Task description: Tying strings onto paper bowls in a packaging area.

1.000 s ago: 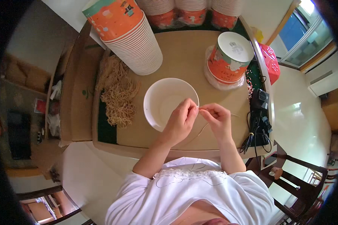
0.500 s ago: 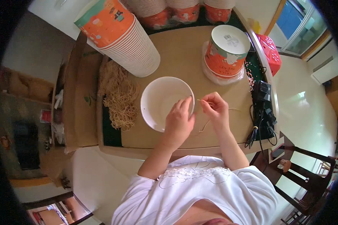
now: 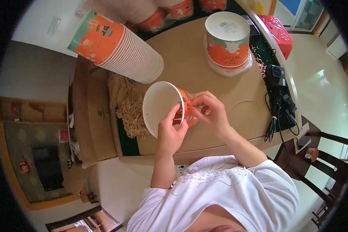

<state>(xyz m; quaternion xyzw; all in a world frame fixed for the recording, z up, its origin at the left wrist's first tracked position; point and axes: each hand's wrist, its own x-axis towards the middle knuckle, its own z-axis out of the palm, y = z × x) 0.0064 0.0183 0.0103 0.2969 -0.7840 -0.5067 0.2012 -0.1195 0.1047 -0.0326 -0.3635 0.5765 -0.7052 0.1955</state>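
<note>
An orange paper cup with a white inside lies tilted on its side above the tan table, its mouth facing left. My left hand grips its rim from below. My right hand presses its fingertips on the cup's orange wall, pinching something small there. A thin pale string trails right from my right hand across the table.
A long stack of orange cups lies at the back left. A lidded stack of cups stands at the back right. A heap of pale strings sits left. Black cables and an adapter lie right, beside a red basket.
The cup has turned from mouth-up to lying on its side, mouth left. Both hands shifted from the string beside it onto the cup's rim and wall.
</note>
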